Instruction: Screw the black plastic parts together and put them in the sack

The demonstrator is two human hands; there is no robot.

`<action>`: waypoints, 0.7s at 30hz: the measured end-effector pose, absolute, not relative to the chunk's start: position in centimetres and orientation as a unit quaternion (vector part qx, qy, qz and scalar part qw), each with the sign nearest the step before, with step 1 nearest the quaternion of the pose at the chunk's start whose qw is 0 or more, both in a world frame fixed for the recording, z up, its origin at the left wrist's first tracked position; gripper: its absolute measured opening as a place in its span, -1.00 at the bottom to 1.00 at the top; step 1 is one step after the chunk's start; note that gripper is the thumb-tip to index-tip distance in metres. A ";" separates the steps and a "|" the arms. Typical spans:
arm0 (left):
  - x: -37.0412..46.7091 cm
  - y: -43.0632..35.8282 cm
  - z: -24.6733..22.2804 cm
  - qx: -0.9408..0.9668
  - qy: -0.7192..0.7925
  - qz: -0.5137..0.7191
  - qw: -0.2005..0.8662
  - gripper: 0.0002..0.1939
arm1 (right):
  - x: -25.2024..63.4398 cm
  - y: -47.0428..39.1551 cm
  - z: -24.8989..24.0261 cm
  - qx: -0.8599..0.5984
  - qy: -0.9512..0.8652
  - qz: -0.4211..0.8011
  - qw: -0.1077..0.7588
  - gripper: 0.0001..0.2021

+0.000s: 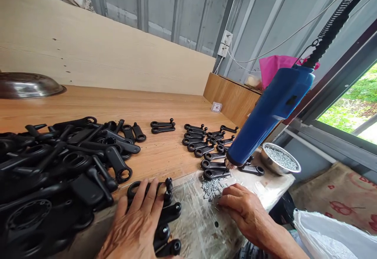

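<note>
My left hand (137, 219) lies with fingers spread over a row of black plastic crank handles (171, 214), resting on the nearest ones. Each handle has a ring at one end and a small knob or peg at the other. My right hand (246, 210) is closed, its fingertips pressed together at the edge of a small pile of silver screws (212, 188). Whatever those fingertips hold is hidden. Above the right hand hangs a blue electric screwdriver (268, 113), its tip over more black handles (216, 174) and touched by neither hand.
A large heap of black plastic parts (79, 161) covers the left side of the wooden table (132, 102). Further handles (197, 135) lie in groups behind the screws. A metal bowl of screws (281, 159) stands at right, near a white sack (332, 231). An upturned metal basin (29, 85) sits back left.
</note>
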State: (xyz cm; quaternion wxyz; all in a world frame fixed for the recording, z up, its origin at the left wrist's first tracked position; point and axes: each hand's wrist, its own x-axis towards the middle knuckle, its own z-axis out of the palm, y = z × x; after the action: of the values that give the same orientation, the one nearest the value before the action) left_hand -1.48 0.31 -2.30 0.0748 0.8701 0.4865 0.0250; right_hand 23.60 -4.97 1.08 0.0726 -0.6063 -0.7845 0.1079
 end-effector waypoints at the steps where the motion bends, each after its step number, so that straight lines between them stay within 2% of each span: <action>1: -1.4 0.2 -2.0 0.867 0.491 0.023 0.081 0.12 | 23.6 -5.0 1.1 -0.607 -0.784 0.107 0.073 -0.77; 8: -0.9 0.1 -0.7 0.856 0.506 0.024 0.106 0.08 | 22.7 -5.3 1.1 -0.586 -0.805 0.075 0.051 -0.82; 17: -1.0 -0.5 0.9 0.845 0.507 -0.023 0.170 0.12 | 21.6 -4.0 0.7 -0.619 -0.783 -0.001 -0.060 -0.78; 21: -1.4 -0.5 0.7 0.858 0.482 0.014 0.178 0.18 | 21.6 -4.3 0.1 -0.601 -0.790 -0.056 -0.104 -0.73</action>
State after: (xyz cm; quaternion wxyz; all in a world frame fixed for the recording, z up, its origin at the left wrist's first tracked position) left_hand -1.41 -0.48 0.66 0.1781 0.8575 0.4824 0.0144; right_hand 21.64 -4.26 0.15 -0.1043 -0.6012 -0.7903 -0.0560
